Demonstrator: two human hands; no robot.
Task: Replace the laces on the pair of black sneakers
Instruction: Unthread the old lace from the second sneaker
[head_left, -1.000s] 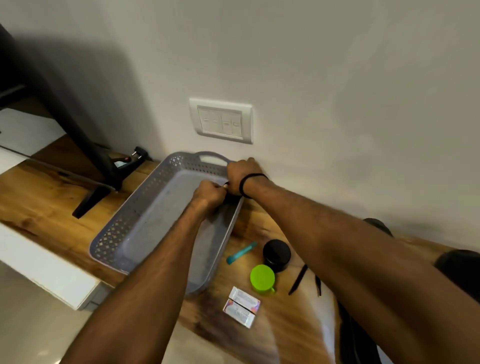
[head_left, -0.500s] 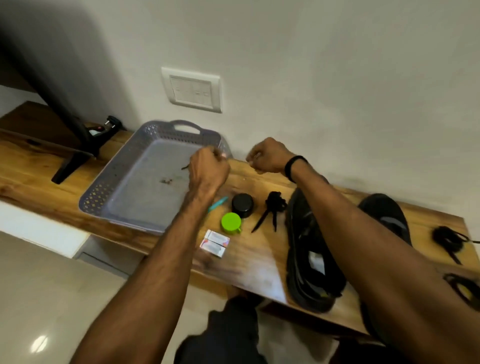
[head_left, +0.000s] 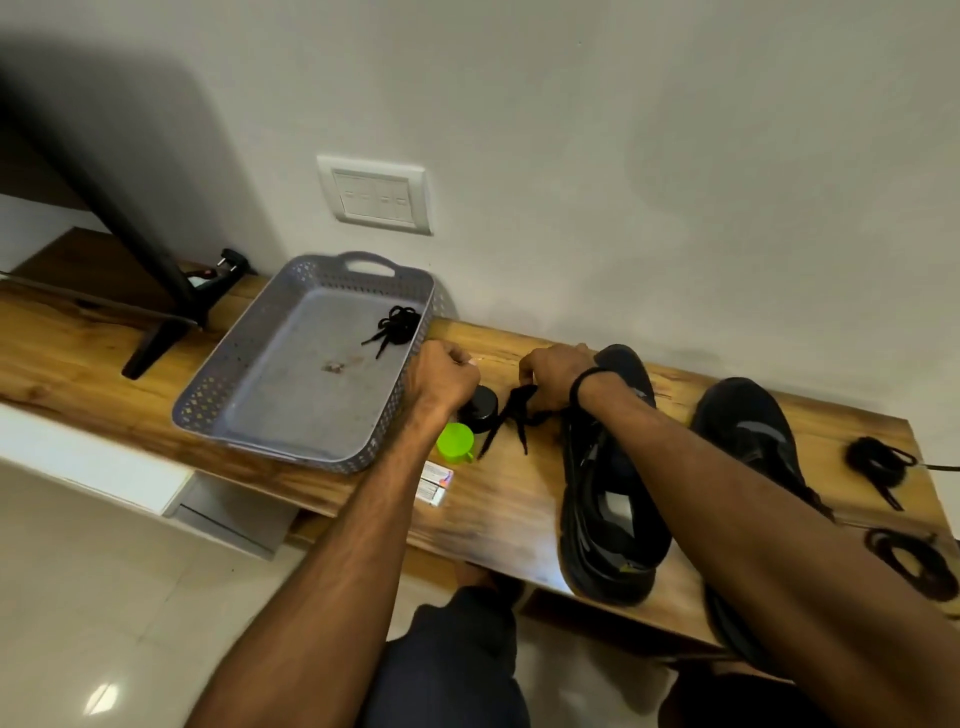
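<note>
Wooden shelf (head_left: 498, 525), grey tray (head_left: 205, 396), 2 sneakers (head_left: 608, 519)

Both bare forearms reach forward from the lower edge of the view and draw closer together toward the hands. The left grip (head_left: 441, 382) is curled into a fist, with the back of the hand toward the camera. Its fingers are hidden, so whether it holds anything cannot be told. The right grip (head_left: 553, 375), near it but apart, bends down at the wrist, fingers curled onto the top of a black bundled shoelace (head_left: 511, 415). A thin black band (head_left: 583, 387) circles the right wrist.
</note>
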